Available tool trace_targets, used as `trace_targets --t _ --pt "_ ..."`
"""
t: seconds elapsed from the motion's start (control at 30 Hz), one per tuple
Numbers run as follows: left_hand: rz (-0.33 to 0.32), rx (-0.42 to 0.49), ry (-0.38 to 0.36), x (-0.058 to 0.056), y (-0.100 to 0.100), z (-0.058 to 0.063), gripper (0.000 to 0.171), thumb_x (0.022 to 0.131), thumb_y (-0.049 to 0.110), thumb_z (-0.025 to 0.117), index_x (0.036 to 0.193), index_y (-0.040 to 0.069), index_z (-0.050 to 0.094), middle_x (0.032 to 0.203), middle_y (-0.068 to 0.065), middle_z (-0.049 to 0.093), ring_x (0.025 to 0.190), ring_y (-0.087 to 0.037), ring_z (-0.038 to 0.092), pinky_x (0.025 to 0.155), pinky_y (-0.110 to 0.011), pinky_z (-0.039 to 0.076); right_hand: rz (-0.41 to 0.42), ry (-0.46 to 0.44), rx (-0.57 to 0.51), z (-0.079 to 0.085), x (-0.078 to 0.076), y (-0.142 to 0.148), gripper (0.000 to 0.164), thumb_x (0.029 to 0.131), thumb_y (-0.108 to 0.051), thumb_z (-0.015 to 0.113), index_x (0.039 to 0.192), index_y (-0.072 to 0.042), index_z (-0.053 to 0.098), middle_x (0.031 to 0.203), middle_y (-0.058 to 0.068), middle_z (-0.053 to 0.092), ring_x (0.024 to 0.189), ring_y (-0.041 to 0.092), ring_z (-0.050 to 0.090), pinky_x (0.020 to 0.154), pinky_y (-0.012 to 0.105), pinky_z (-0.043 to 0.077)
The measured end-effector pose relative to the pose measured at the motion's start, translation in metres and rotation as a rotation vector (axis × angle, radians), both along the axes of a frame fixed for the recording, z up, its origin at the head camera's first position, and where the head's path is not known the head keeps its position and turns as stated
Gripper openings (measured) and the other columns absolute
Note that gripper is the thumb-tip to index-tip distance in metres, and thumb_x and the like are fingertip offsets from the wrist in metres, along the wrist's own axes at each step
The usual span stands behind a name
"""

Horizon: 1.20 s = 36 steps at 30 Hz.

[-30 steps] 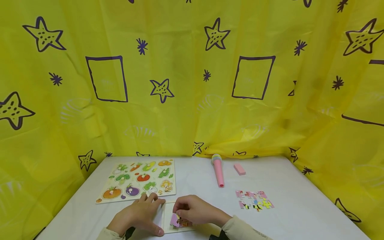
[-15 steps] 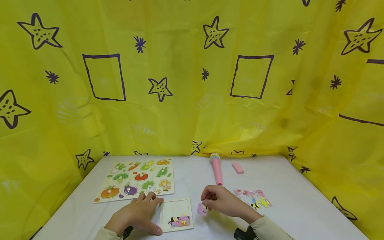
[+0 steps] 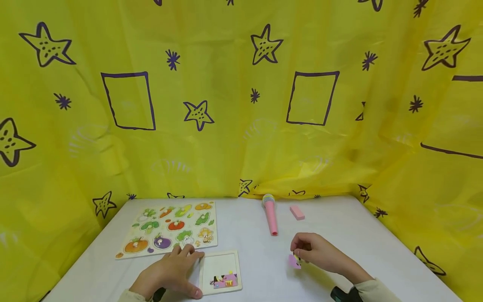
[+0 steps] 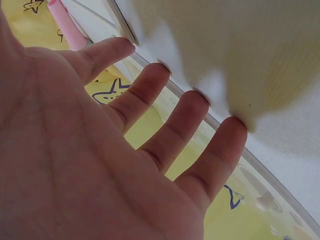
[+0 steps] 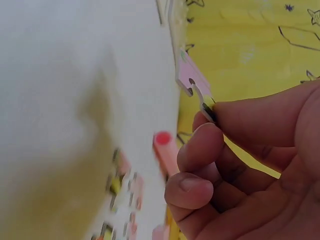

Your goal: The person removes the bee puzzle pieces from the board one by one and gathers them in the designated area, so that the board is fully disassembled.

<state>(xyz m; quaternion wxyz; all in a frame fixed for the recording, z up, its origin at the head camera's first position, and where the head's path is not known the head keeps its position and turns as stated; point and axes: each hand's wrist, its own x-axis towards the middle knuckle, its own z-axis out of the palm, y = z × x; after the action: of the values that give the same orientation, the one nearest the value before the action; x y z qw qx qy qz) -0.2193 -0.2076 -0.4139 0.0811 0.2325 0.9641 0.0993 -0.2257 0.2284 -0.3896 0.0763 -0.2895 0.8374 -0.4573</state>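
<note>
A small pale puzzle frame (image 3: 239,268) lies on the white table, with a few joined pink-and-yellow puzzle pieces (image 3: 225,280) along its bottom. My left hand (image 3: 170,270) rests at the frame's left side, fingers extended, thumb and index touching its corners; in the left wrist view the fingers (image 4: 185,120) lie by the vegetable board's edge. To the right, my right hand (image 3: 320,253) pinches a pink puzzle piece (image 5: 192,75) between thumb and fingers, above the table. Several loose puzzle pieces (image 5: 130,187) show below it in the right wrist view; the hand hides them in the head view.
Behind my left hand lies a vegetable peg puzzle board (image 3: 170,226). A pink toy microphone (image 3: 271,216) and a pink block (image 3: 297,212) lie toward the back. Yellow patterned curtain (image 3: 226,155) surrounds the table (image 3: 260,289) at the back and sides.
My right hand has moved right, away from the frame to over the loose pieces, carrying the pink puzzle piece. The joined pieces stay in the frame. My left hand has kept its place.
</note>
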Motion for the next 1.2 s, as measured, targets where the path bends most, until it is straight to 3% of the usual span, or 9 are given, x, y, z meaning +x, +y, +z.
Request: trace_targets --t 0.13,0.4,0.67,0.9,1.2 --pt "-0.012 -0.01 0.018 0.0 -0.001 -0.003 0.102 0.07 0.068 0.091 0.149 0.012 0.059 0.132 -0.007 0.05 0.115 -0.035 0.047 0.097 -0.067 0.045 -0.012 0.008 0.04 -0.005 0.002 0.016 0.006 0.105 0.002 0.062 0.102 -0.001 0.066 0.088 0.004 0.062 0.073 0.009 0.054 0.063 0.025 0.046" --pt "0.033 -0.012 -0.006 0.011 0.008 0.017 0.096 0.073 0.057 0.095 0.149 0.01 0.059 0.134 -0.007 0.051 0.117 -0.037 0.048 0.102 -0.066 0.044 -0.006 0.038 0.131 -0.012 0.001 0.03 0.009 0.101 0.003 0.064 0.098 -0.005 0.068 0.086 -0.002 0.061 0.076 0.008 0.053 0.067 0.026 0.044" --pt "0.04 -0.018 -0.007 0.011 0.01 0.018 0.095 0.072 0.056 0.095 0.148 0.011 0.059 0.135 -0.008 0.052 0.118 -0.037 0.048 0.102 -0.066 0.044 0.013 0.053 0.128 -0.02 -0.002 0.032 0.01 0.099 0.006 0.066 0.096 -0.004 0.069 0.084 -0.005 0.06 0.076 0.006 0.052 0.066 0.025 0.043" --pt "0.034 -0.015 -0.002 0.011 0.008 0.017 0.096 0.073 0.058 0.094 0.149 0.011 0.059 0.135 -0.008 0.051 0.118 -0.037 0.047 0.103 -0.065 0.044 0.004 0.147 0.187 -0.024 -0.004 0.029 0.014 0.097 0.006 0.069 0.094 -0.008 0.069 0.083 -0.009 0.062 0.075 0.003 0.053 0.066 0.025 0.047" --pt "0.038 -0.012 -0.005 0.011 0.008 0.016 0.095 0.072 0.057 0.095 0.148 0.012 0.06 0.134 -0.008 0.052 0.117 -0.037 0.047 0.102 -0.065 0.044 -0.018 0.19 0.212 -0.026 -0.004 0.027 0.016 0.096 0.006 0.071 0.091 -0.01 0.07 0.082 -0.011 0.061 0.074 0.002 0.052 0.066 0.025 0.047"
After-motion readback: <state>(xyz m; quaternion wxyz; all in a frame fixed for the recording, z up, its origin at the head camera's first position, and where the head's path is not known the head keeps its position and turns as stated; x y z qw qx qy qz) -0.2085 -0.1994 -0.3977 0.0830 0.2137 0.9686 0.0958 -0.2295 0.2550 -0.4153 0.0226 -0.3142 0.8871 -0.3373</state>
